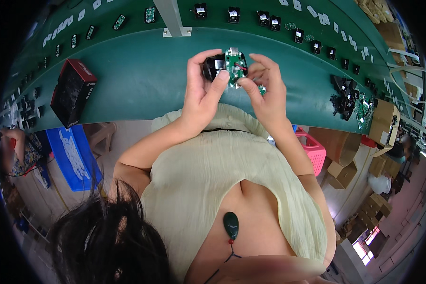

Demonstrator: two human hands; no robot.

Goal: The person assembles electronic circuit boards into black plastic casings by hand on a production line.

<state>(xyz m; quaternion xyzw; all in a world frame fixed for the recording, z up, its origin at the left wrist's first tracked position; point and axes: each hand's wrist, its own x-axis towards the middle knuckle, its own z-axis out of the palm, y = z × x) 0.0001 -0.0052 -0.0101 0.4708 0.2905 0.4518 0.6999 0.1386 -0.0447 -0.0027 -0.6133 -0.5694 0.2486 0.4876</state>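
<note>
A: What are the two hands doing?

B: They meet above the near edge of a long green work surface (142, 80). The left hand (201, 87) is closed around a small black plastic housing (213, 66), with the thumb pressing up against the lower edge of a small green circuit board (233, 64) that sits on the housing's right side.

A: And the right hand?

B: The right hand (267, 90) grips the same assembly from the other side. Its fingertips pinch the board's right and lower edge, where short red wires show. So the board and housing lie between the two hands, held up off the surface, with the fingers curled in around them.

A: What else is nearby?

B: A black and red rectangular cardboard box (72, 92) stands well apart to the left on the green surface. A heap of black plastic parts and green boards (348, 99) lies well apart to the right. Rows of small black devices (265, 19) line the far side of the surface. Below the table edge on the right sits a pink plastic basket (315, 151), and on the left a blue plastic crate (73, 156).
</note>
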